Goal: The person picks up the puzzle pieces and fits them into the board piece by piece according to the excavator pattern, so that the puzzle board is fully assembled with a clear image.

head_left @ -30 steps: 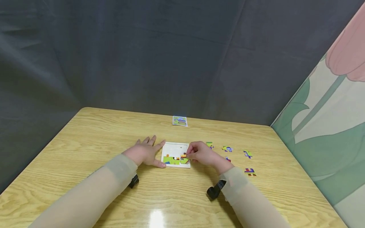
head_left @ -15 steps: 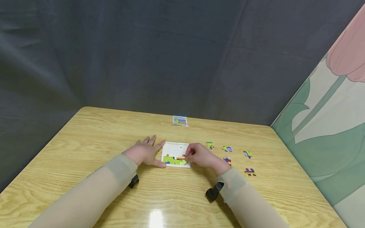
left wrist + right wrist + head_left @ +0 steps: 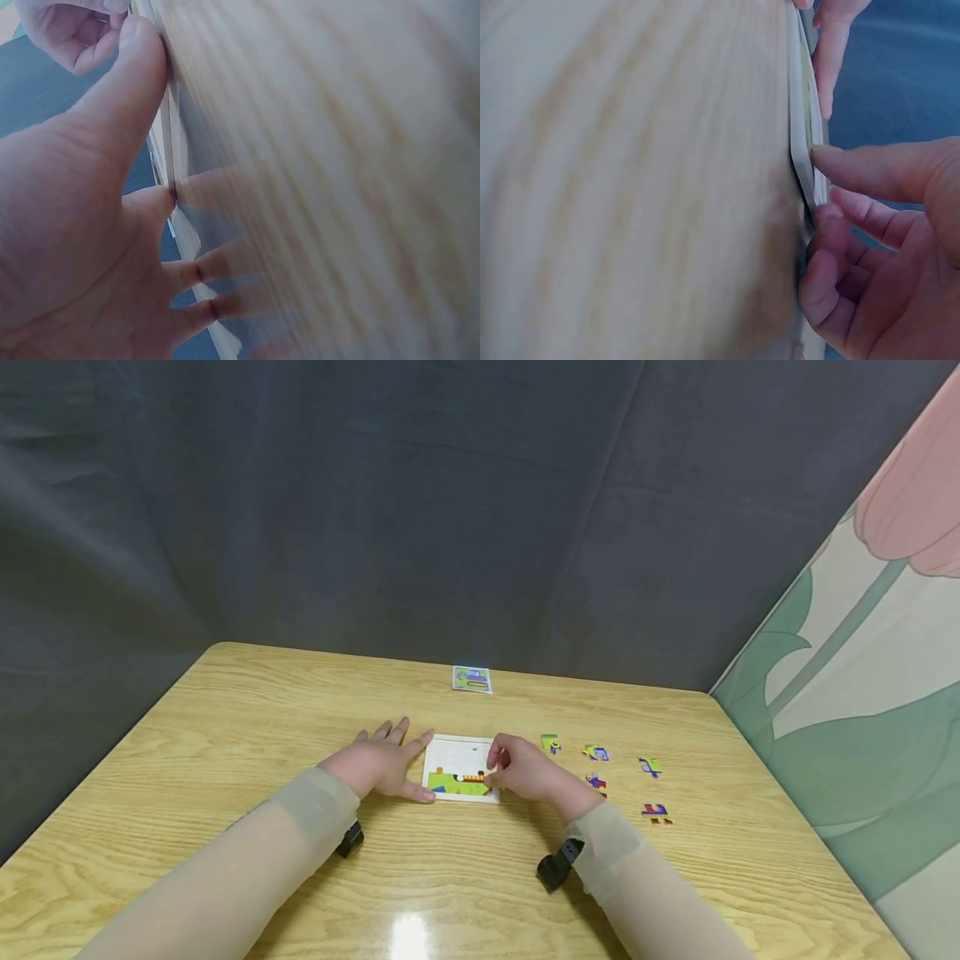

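Observation:
A white puzzle tray (image 3: 456, 751) lies on the table, with green pieces (image 3: 457, 785) and a red-and-yellow strip along its near side; its far part shows bare white. My left hand (image 3: 380, 766) lies spread at the tray's left side, thumb and index finger at the frame's edge. At the right side, my right hand (image 3: 527, 768) has its thumb (image 3: 870, 169) down on the near right part of the tray. The index finger stands apart from that thumb, and the other fingers curl beside the rim (image 3: 800, 127). No loose piece shows between these fingers.
Several loose puzzle pieces (image 3: 597, 752) lie on the table right of the tray, the nearest one (image 3: 656, 813) farthest right. A small picture card (image 3: 472, 679) lies near the table's back edge. Dark cloth (image 3: 450, 510) hangs behind; a flowered panel (image 3: 847, 693) stands at right.
The puzzle piece my right hand pinched has gone down against the other pieces at the tray's near right corner. The right thumb and index finger have parted. My left hand has stayed put.

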Tool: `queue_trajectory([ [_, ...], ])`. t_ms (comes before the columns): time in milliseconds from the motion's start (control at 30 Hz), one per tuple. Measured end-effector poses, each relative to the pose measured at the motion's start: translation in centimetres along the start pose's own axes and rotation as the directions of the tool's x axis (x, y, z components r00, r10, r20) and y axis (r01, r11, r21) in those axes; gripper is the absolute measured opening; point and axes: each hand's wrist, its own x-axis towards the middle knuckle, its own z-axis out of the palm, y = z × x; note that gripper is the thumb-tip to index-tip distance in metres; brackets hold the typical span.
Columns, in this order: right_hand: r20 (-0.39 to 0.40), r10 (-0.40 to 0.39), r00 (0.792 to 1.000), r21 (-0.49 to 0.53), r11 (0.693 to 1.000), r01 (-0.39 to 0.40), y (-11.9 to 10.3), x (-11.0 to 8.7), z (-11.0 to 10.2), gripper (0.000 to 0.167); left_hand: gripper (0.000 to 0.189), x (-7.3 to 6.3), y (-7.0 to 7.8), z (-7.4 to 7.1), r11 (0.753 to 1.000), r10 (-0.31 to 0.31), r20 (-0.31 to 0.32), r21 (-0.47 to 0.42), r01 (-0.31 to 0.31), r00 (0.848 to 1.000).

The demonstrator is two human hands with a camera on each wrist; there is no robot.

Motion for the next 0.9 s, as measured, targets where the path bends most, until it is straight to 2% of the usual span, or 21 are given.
queue_trajectory([
  [200,-0.100,-0.038,0.994,-0.063,0.998,0.031,0.5,-0.3,-2.9,0.012,0.102,0.0,0.0,-0.1,1.000,-0.002,0.014,0.007,0.002,1.000],
  [300,-0.124,-0.030,0.992,-0.099,0.995,0.018,1.1,-0.6,-4.3,0.009,0.102,-0.1,0.0,0.0,1.000,0.005,0.015,0.004,-0.005,1.000],
  [467,-0.035,0.044,0.998,-0.117,0.992,-0.048,1.9,-1.1,-5.5,0.007,0.102,-0.1,0.0,0.1,1.000,0.006,0.009,0.006,-0.006,1.000],
  [667,0.058,0.080,0.995,-0.117,0.990,-0.073,2.8,-1.6,-6.0,0.023,0.103,0.0,-0.1,0.1,1.000,0.013,-0.008,0.006,-0.013,1.000],
  [900,0.054,0.104,0.993,-0.121,0.988,-0.097,3.5,-2.3,-6.3,0.024,0.102,0.2,-0.2,0.1,1.000,0.013,-0.013,-0.001,-0.013,1.000],
])
